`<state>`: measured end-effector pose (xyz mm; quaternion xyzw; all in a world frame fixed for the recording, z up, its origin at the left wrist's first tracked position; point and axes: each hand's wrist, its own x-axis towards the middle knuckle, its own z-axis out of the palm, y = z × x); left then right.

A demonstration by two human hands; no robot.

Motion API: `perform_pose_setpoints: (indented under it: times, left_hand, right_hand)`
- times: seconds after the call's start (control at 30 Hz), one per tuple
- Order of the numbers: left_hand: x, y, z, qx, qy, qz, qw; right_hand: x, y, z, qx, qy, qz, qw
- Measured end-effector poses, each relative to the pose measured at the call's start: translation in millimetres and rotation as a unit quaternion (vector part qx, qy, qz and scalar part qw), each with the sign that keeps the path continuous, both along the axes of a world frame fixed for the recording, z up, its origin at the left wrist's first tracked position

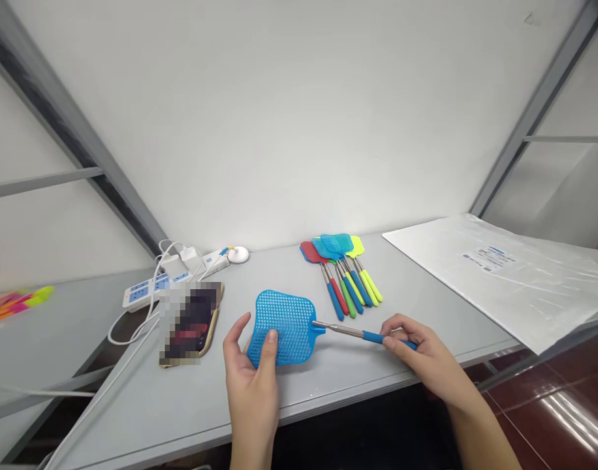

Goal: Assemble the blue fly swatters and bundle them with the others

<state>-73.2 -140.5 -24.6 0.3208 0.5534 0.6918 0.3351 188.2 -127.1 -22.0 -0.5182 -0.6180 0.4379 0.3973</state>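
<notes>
The left hand pinches the blue fly swatter's mesh head, the right hand grips its handle, and 5 swatters lie bunched behind, untouched.

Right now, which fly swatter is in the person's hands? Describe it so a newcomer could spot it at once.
On the grey table, near its front edge and right of the phone, lies a blue swatter. The left hand pinches its mesh head and the right hand holds its blue grip. Unlike the bundle of swatters behind it, it lies alone with its metal rod pulled out.
</notes>
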Motion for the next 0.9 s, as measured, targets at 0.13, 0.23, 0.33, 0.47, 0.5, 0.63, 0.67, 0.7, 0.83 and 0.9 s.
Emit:
perform_pose_setpoints:
  times: [0.13, 0.23, 0.33, 0.47, 0.5, 0.63, 0.67, 0.7, 0.83, 0.9]
  left_hand:
    - [-1.8, 1.5, 0.6, 0.023, -0.04, 0.007, 0.999]
    - [-1.8, 2.1, 2.3, 0.026, -0.044, 0.0, 0.999]
    - [-1.0, 2.4, 3.7, 0.036, -0.058, 0.002, 0.998]
    - [-0.4, 2.5, 4.0, 0.047, -0.065, 0.011, 0.997]
    - [-0.4, 2.3, 3.8, 0.046, -0.063, 0.008, 0.997]
    - [-0.2, 0.9, 3.6, 0.042, -0.063, -0.004, 0.997]
    - [-0.2, 0.6, 3.7, 0.042, -0.065, -0.004, 0.997]
    - [-0.1, 0.4, 3.9, 0.041, -0.067, -0.004, 0.997]
    - [0.0, -0.1, 4.1, 0.045, -0.07, 0.002, 0.997]
    - [-0.4, -0.4, 3.5, 0.049, -0.076, 0.001, 0.996]
  right_hand:
    - [3.8, -1.0, -5.3, 0.008, -0.001, -0.007, 1.0]
    - [5.5, -1.6, -7.4, -0.001, 0.002, -0.017, 1.0]
    - [5.8, -1.7, -6.5, -0.008, -0.003, -0.024, 1.0]
    - [5.9, -2.1, -4.7, 0.004, -0.007, -0.019, 1.0]
    - [5.9, -2.5, -4.9, 0.006, -0.012, -0.02, 1.0]
    - [6.5, -4.1, -8.3, 0.018, -0.039, -0.035, 0.998]
    - [6.8, -4.1, -9.4, 0.019, -0.043, -0.036, 0.998]
    - [7.3, -3.9, -10.6, 0.02, -0.047, -0.035, 0.998]
    - [9.5, -1.5, -14.5, 0.036, -0.068, -0.028, 0.997]
    - [10.3, -0.8, -15.3, 0.041, -0.074, -0.024, 0.996]
